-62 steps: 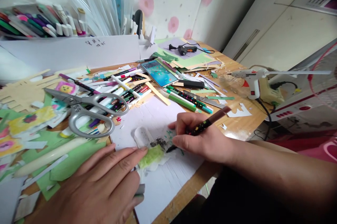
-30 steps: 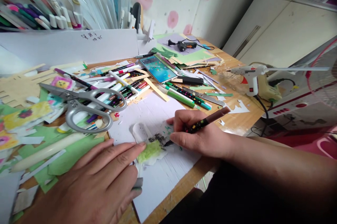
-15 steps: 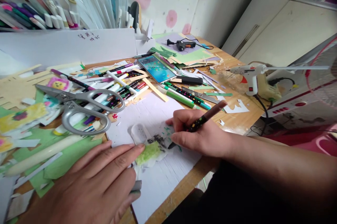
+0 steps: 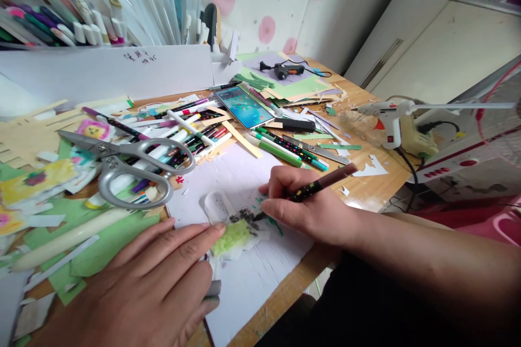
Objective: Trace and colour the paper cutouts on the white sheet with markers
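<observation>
Between the fingers and thumb of my right hand (image 4: 303, 203) is a marker (image 4: 323, 184), dark with coloured dots and a brown end. It slants down, its tip at the black marks on a small, thin, whitish piece painted green (image 4: 234, 237). My left hand (image 4: 163, 271) reaches in from the lower left, one fingertip pressing on that green part. A short grey tube (image 4: 214, 288) pokes out between its curled forefinger and thumb; the rest is hidden. Beneath lies a white sheet (image 4: 248, 292), with a clear, rounded strip (image 4: 214, 206) beside the painted piece.
Large grey scissors (image 4: 134, 173) lie on markers left of the sheet. Behind are a lit phone (image 4: 246, 108) and green markers (image 4: 280, 151). Paper scraps (image 4: 97, 249) cover the left side. A white glue gun (image 4: 394, 119) stands right; a black one (image 4: 287, 70) lies at the back.
My right hand has shifted slightly, and the marker tip is now further left, at the black marks beside the green part. My left hand stays pressed down. The view has moved a little.
</observation>
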Demonstrator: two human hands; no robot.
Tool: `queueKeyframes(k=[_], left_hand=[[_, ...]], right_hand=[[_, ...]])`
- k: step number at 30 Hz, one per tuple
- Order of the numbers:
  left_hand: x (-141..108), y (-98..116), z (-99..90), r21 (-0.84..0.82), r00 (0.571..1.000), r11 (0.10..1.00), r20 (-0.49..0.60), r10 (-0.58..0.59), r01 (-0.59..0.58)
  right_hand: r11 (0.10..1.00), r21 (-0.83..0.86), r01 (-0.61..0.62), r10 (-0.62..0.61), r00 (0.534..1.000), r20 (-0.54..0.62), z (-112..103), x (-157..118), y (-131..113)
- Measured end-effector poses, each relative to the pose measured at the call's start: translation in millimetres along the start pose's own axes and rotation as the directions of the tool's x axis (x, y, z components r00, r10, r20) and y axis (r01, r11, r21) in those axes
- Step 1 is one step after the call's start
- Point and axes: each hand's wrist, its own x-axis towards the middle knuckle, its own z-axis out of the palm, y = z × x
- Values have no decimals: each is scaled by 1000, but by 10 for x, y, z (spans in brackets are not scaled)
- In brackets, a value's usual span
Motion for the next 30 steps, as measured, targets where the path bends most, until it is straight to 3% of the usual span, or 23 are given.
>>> queueKeyframes(k=[5, 12, 16, 18, 23, 27, 30], left_hand=[[18, 35, 19, -29, 999, 999, -20, -35, 34], [-24, -47, 2, 27, 998, 998, 26, 60, -61], [-27, -21, 14, -26, 1000, 999, -3, -28, 28], [-17, 0, 19, -32, 1000, 999, 8, -16, 16], [4, 31, 11, -78, 996, 994, -34, -79, 77], [9, 7, -8, 10, 999, 1000, 37, 20, -20], [6, -1, -18, 6, 1000, 1000, 19, 11, -11]], right_hand=[[1000, 13, -10, 10, 1000, 12, 5, -15, 7], [1000, -10, 22, -21, 998, 57, -14, -31, 34], [1000, 6, -8, 8, 999, 50, -17, -35, 5], [999, 33, -29, 28, 999, 30, -13, -40, -5], [999, 22, 41, -42, 997, 67, -3, -44, 28], [998, 37, 55, -57, 997, 48, -11, -41, 44], [996, 8, 84, -84, 993, 81, -16, -39, 37]])
